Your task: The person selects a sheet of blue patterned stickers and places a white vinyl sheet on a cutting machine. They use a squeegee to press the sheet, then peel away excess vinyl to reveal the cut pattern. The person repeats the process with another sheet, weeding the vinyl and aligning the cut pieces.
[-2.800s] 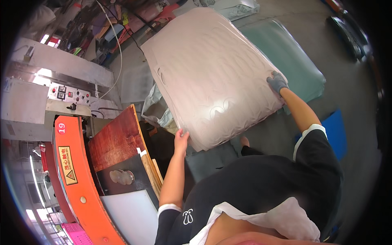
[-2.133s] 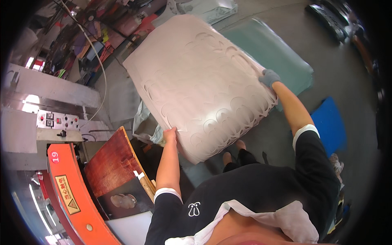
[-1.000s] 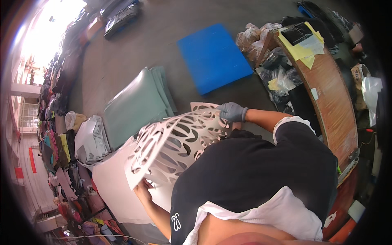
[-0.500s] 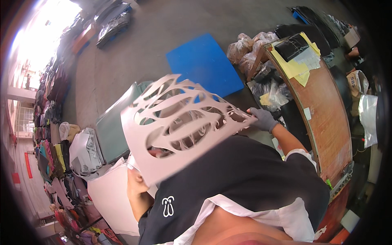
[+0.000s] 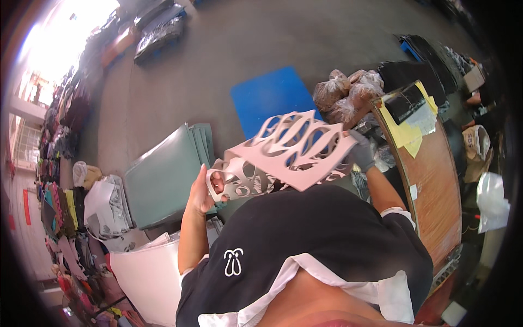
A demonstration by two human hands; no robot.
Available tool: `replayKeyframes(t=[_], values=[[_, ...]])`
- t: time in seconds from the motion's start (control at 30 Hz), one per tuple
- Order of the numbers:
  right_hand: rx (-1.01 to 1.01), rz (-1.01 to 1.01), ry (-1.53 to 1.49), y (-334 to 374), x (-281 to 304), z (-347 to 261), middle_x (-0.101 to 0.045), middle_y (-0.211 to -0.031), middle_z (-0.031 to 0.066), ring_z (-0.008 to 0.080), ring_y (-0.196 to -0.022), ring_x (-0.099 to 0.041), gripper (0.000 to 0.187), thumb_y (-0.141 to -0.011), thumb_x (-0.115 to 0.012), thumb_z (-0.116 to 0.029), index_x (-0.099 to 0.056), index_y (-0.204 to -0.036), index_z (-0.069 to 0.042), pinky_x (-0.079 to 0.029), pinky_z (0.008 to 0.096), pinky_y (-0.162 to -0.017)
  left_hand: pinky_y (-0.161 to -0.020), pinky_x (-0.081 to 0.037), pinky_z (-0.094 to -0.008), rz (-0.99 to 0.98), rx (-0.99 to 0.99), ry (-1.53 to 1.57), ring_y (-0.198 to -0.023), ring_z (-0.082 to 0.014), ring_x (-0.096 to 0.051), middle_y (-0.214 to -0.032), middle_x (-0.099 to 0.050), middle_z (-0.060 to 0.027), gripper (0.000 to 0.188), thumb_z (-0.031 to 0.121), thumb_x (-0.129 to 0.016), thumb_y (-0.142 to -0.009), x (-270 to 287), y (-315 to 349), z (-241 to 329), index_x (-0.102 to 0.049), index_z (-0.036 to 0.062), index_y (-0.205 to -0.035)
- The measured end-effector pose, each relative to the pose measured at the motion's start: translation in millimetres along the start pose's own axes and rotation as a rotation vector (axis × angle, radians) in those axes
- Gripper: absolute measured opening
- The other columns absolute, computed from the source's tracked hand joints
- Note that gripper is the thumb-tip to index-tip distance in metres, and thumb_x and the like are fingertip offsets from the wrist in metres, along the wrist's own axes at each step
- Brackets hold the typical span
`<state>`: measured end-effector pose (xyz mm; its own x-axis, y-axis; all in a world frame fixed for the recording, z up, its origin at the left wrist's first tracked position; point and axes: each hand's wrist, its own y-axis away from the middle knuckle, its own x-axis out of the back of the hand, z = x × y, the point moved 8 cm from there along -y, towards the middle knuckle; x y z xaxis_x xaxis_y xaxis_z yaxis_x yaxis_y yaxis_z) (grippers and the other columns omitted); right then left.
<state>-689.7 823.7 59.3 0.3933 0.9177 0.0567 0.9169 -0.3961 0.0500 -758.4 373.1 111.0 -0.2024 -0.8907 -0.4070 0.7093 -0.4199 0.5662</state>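
A thin, pale pinkish sheet, full of large oval cut-out holes, hangs bent and folded in front of my body. My left hand, bare, has its fingers closed on the sheet's lower left part, and some fingertips show through one of the holes. On the other side, my right hand, in a grey glove, grips the sheet's right edge. The sheet's layers overlap in the middle, so I cannot tell whether it is one piece or more. Both hands hold it raised, above the floor.
At left a stack of grey-green sheets stands near white sheets. A blue board lies on the floor ahead. Plastic bags sit beside a brown wooden table with yellow paper. Colourful material lines the far left.
The sheet has swung right and folded over, with its left part now drawn out in my left hand. My left hand has moved up and forward; my right hand has shifted slightly right.
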Motion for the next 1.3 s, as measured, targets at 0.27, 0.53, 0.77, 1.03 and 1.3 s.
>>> replayKeyframes(t=[0.27,0.53,0.77,1.03,1.3], values=[[-0.264,0.124,0.106,-31,49,12,-0.064,-0.094,0.0032,0.0104,-0.085,-0.059,0.025,-0.09,-0.051,-0.016,-0.062,-0.105,-0.001,-0.049,0.0252,-0.072,-0.06,-0.046,-0.028,0.148,-0.284,-0.27,-0.065,-0.0143,-0.055,-0.076,-0.059,-0.0058,0.028,0.022,-0.048,-0.095,59,-89,18,-0.053,0.0038,-0.115],[-0.292,0.335,0.19,-45,118,-64,-0.062,-0.063,0.0035,0.0096,-0.045,-0.049,0.047,-0.092,-0.046,-0.048,-0.062,-0.088,-0.005,-0.037,0.0232,-0.043,-0.065,-0.051,-0.0378,-0.24,-0.176,-0.055,-0.074,-0.0227,-0.061,-0.083,-0.062,-0.0099,0.024,0.023,-0.051,-0.093,55,-135,59,-0.06,0.0018,-0.088],[-0.314,0.303,0.232,-60,112,-86,-0.062,-0.064,0.0036,0.0092,-0.047,-0.049,0.048,-0.088,-0.051,-0.053,-0.06,-0.087,-0.006,-0.035,0.0223,-0.043,-0.058,-0.051,-0.0335,-0.05,-0.176,-0.126,-0.067,-0.0215,-0.06,-0.084,-0.058,-0.0086,0.035,0.034,-0.041,-0.098,60,-149,47,-0.054,0.0015,-0.096],[-0.481,0.222,0.258,-110,89,-64,-0.062,-0.064,0.0067,0.0099,-0.047,-0.049,0.05,-0.087,-0.053,-0.054,-0.059,-0.089,-0.004,-0.037,0.023,-0.042,-0.053,-0.051,-0.0278,0.125,-0.186,-0.11,-0.065,-0.0162,-0.06,-0.08,-0.059,-0.0068,0.032,0.027,-0.043,-0.098,73,-134,49,-0.051,0.0011,-0.114],[-0.545,0.056,0.322,-310,40,-18,-0.056,-0.061,0.0017,0.0096,-0.05,-0.051,0.046,-0.09,-0.048,-0.053,-0.059,-0.08,-0.009,-0.036,0.0238,-0.044,-0.075,-0.047,-0.0273,0.18,-0.377,-0.436,-0.083,-0.0117,-0.056,-0.092,-0.06,-0.0041,0.036,0.03,-0.042,-0.098,73,-226,162,-0.056,0.0038,-0.119]])
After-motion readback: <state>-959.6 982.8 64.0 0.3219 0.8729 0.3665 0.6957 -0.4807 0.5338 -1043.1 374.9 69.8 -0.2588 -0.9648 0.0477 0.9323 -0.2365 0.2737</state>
